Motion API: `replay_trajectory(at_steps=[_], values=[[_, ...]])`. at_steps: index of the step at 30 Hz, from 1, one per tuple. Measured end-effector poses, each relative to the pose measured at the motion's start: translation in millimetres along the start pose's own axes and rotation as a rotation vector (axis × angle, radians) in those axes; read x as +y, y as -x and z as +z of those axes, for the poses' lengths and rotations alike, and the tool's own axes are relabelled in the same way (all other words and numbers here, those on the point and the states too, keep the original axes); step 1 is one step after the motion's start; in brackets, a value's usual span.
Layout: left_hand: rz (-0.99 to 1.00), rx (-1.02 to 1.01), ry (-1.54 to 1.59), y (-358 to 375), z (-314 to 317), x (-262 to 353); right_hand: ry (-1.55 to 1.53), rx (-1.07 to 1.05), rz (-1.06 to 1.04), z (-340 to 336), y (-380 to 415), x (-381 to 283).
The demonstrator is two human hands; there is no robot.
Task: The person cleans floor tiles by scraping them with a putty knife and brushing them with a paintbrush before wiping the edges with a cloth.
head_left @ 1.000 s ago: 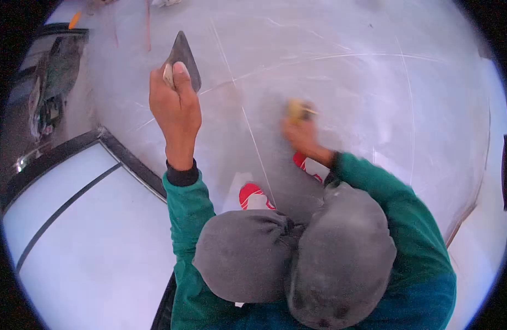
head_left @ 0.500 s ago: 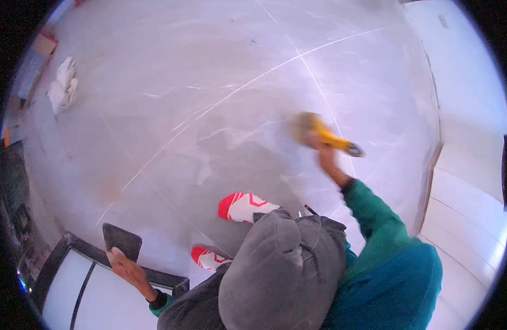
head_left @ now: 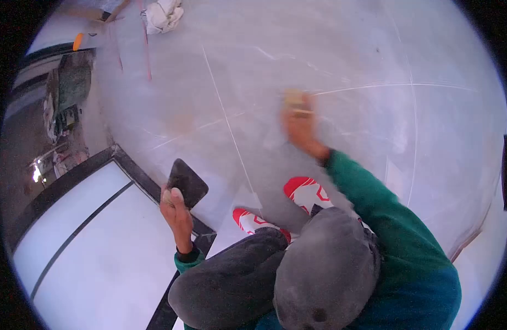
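Note:
My right hand (head_left: 302,129), smeared by motion, is closed around a yellow hand tool (head_left: 296,99) with a tan, wide head. The tool is at the pale grey floor (head_left: 352,49), by a long white line; its exact kind is too blurred to tell, and my hand covers most of its handle. On the left, my left hand (head_left: 177,212) grips a dark flat plate (head_left: 188,182) with rounded corners, thumb on top and the fingers mostly hidden beneath. The plate is held up near the corner of a black frame.
A black-framed white panel (head_left: 105,242) lies at lower left. Beyond it is a darker opening with clutter (head_left: 69,104). A crumpled white cloth (head_left: 163,15) rests on the floor at top left. My feet in red-and-white socks (head_left: 308,192) are below my right hand.
The view has turned left, bringing more of the black-framed panel and the dark opening into sight. The yellow tool has swung round, so its long handle no longer shows. Both hands keep their hold.

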State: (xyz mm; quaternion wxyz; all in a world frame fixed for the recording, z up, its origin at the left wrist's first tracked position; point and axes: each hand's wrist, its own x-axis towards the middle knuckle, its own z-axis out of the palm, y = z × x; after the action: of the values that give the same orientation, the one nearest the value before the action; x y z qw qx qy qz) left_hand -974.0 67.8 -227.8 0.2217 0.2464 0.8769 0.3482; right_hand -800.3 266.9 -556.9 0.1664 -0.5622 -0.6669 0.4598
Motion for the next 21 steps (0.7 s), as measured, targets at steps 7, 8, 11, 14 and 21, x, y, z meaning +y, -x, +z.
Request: replay_trajectory(at_steps=[7, 8, 11, 14, 21], values=[[0.025, 0.124, -0.190, 36, 0, 6, -0.133, -0.254, -0.353, -1, -30, -245], [-0.068, 0.098, 0.026, 41, -8, -4, -0.212, -0.184, -0.450, -22, -31, -231], [-0.185, 0.091, 0.038, 56, -25, -23, -0.169, -0.109, -0.774, -129, -54, -153], [-0.203, 0.119, 0.104, 67, -20, -7, 0.150, 0.118, -0.474, -288, -82, -51], [-0.140, 0.024, 0.070, 59, -21, 0, 0.570, 0.475, -0.336, -466, -87, -4]])
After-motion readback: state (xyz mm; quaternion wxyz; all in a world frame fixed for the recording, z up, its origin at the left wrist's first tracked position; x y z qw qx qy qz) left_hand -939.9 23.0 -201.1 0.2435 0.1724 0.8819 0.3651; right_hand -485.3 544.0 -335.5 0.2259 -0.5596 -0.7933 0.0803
